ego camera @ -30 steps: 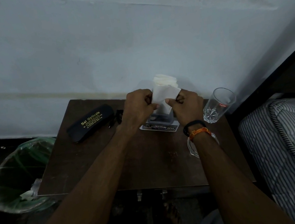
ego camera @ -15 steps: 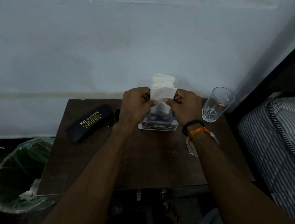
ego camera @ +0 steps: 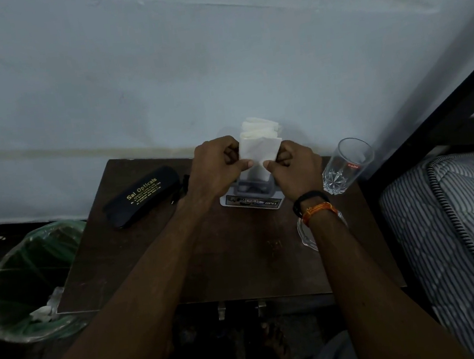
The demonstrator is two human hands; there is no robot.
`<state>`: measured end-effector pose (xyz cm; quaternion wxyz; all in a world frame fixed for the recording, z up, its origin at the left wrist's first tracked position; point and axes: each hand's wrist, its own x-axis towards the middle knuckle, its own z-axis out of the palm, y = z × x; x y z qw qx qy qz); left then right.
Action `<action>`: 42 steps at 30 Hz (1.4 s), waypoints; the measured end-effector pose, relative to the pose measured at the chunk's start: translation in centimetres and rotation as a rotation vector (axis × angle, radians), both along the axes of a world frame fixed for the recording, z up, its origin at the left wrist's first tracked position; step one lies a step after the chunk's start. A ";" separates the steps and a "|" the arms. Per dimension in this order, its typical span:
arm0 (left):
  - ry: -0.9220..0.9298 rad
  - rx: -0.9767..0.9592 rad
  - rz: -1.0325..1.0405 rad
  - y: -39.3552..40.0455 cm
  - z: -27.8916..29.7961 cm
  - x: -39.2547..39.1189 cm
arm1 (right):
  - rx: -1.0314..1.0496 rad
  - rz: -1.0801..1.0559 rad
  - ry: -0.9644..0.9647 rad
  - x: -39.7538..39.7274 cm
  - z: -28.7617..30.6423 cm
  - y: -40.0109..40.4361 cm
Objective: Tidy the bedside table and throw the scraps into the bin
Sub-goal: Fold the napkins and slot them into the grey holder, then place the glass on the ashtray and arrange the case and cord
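A white paper napkin (ego camera: pixel 259 150) is held upright between both hands over the back of the dark wooden bedside table (ego camera: pixel 151 266). My left hand (ego camera: pixel 217 169) pinches its left edge and my right hand (ego camera: pixel 293 170) pinches its right edge, thumbs nearly meeting at the bottom. Behind it a stack of white napkins (ego camera: pixel 259 126) stands in a holder whose base (ego camera: pixel 251 202) carries a printed label. A green-lined bin (ego camera: pixel 20 280) sits on the floor left of the table, with white scraps (ego camera: pixel 42 312) inside.
A black spectacle case (ego camera: pixel 141 196) lies at the table's back left, with a small dark object beside it. An empty drinking glass (ego camera: pixel 346 165) stands at the back right. A clear glass dish (ego camera: pixel 305 233) is partly hidden under my right wrist. A striped mattress (ego camera: pixel 458 242) borders the right.
Both hands have shifted slightly toward the wall with the napkin, bringing it closer against the stack in the holder. Nothing else on the table has moved.
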<state>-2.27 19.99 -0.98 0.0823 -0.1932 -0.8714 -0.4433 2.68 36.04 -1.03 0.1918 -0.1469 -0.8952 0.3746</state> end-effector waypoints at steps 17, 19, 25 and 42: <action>0.032 0.022 0.072 -3.1 -2.7 4.4 | -0.109 -0.110 -0.029 4.7 -0.1 1.5; 0.025 -0.019 0.080 -3.8 -3.0 5.1 | -0.106 -0.108 -0.032 5.4 -0.2 1.2; -0.039 -0.206 0.051 -4.4 -4.5 8.5 | -0.065 -0.113 -0.121 7.5 -1.0 0.4; 0.106 -0.689 -0.189 -3.3 -9.2 11.6 | 0.034 -0.291 -0.071 9.8 -2.2 4.9</action>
